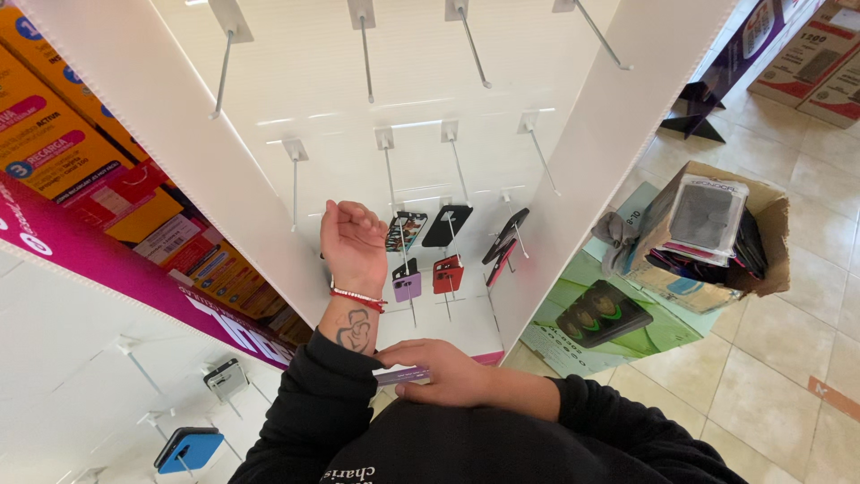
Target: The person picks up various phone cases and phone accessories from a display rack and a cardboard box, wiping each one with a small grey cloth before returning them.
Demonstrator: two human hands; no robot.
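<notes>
The left hand (353,240) is raised in front of the white peg display (296,81), fingers curled shut into a loose fist right by one of the bare metal hooks (295,184). Whether anything is pinched inside can't be told, since only the back of the hand is seen. The right hand (446,371) is kept low near the chest, closed around a thin packaged item with a purple edge (399,375), held flat and just under the left forearm.

A few phone cases (447,225) are already hung on the lower hooks, some dark, one red, one lilac. More stock is piled in the open cardboard box (770,233) on the tiled floor to the right.

For hanging to go smoothly, the package's hole probably wants to be lined up square with the hook tip before it's slid on, and the hook steadied with the free hand so it isn't bent. The neighbours should be left untouched, since they're packed fairly close.
</notes>
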